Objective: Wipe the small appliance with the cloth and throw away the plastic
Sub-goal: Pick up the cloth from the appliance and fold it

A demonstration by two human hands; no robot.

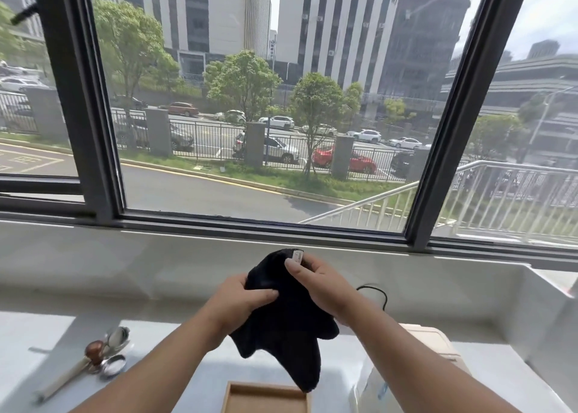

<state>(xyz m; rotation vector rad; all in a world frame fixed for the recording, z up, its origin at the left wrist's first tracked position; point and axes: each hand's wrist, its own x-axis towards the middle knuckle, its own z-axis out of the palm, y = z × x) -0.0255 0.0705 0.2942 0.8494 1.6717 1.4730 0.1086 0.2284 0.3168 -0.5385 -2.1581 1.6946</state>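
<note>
A black cloth [289, 328] hangs in the air above the white counter [37, 334], held up by both hands. My left hand [242, 297] pinches its left upper edge. My right hand [316, 283] grips its top by the small white label. A cream-coloured small appliance [438, 347] stands at the lower right, partly hidden by my right forearm, with a black cord [377, 294] looping behind it. In front of the appliance lies clear plastic [375, 387] with a blue mark, partly cut off by the frame's bottom edge.
A shallow wooden tray [266, 398] sits at the bottom centre. At the left lie a wooden-knobbed coffee tamper [95, 351], metal spoons [117, 337] and a pale stick-like tool [62, 381]. A big window [275, 100] rises behind the white sill; a white wall edge [544, 315] closes the right.
</note>
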